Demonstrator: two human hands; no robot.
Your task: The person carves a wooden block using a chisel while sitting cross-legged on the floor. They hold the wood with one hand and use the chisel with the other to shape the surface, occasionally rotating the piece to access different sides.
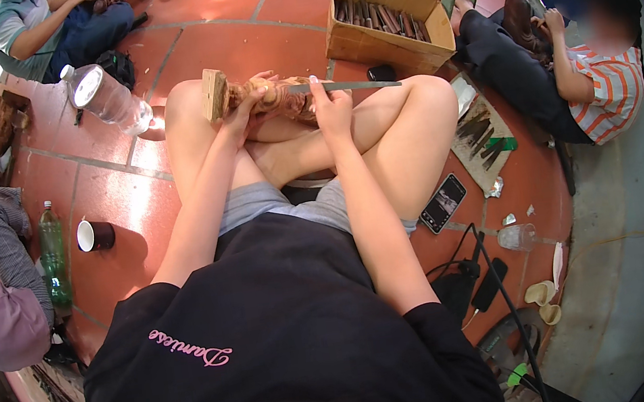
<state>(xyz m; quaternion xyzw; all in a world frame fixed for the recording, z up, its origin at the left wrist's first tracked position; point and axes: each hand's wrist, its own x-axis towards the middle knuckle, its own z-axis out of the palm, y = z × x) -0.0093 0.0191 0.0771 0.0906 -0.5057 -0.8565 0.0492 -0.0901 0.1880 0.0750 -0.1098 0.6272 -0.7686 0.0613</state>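
Across my lap lies a carved wooden figure (276, 100) with a square block base (215, 95) at its left end. My left hand (246, 105) is wrapped round the carving near that base. In my right hand (332, 108) is a long, flat grey file (371, 83), gripped with the thumb along it. One end of the file lies over the carving, and the other points right above my knee. Part of the carving's surface is hidden by my fingers.
A cardboard box (392, 52) of tool handles stands ahead right. More tools lie on a board (482, 135), near a phone (444, 204) and cables. At left are a large clear bottle (114, 102), a dark mug (96, 235) and a green bottle (54, 256). Several people sit around.
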